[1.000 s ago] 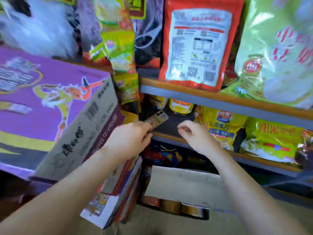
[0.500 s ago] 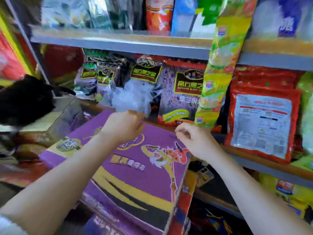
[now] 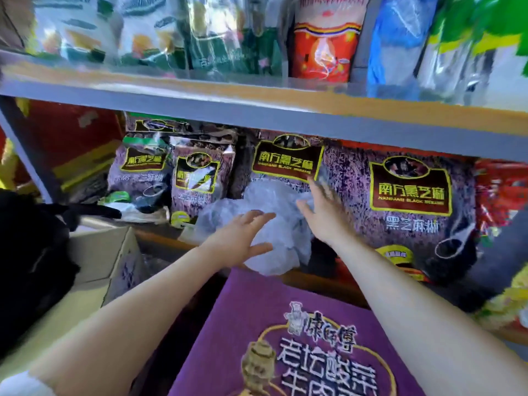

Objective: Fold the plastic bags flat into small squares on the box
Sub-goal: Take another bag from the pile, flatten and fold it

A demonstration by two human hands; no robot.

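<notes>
A purple box (image 3: 300, 338) fills the foreground below a shop shelf (image 3: 257, 115) crowded with sesame packets (image 3: 408, 190). The crumpled clear bags (image 3: 268, 224) sit on the lower shelf's edge just beyond the box. The left hand (image 3: 243, 238) and right hand (image 3: 323, 212) reach in with fingers spread, touching the bags on either side, gripping nothing. A cardboard carton (image 3: 108, 252) stands to the left.

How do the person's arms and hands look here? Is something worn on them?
The left hand and the right hand are bare: no gloves, rings, watch or bracelet are visible. Both forearms are uncovered up to the picture's edge. Only at the lower left corner does a bit of white sleeve show on the left arm.
</notes>
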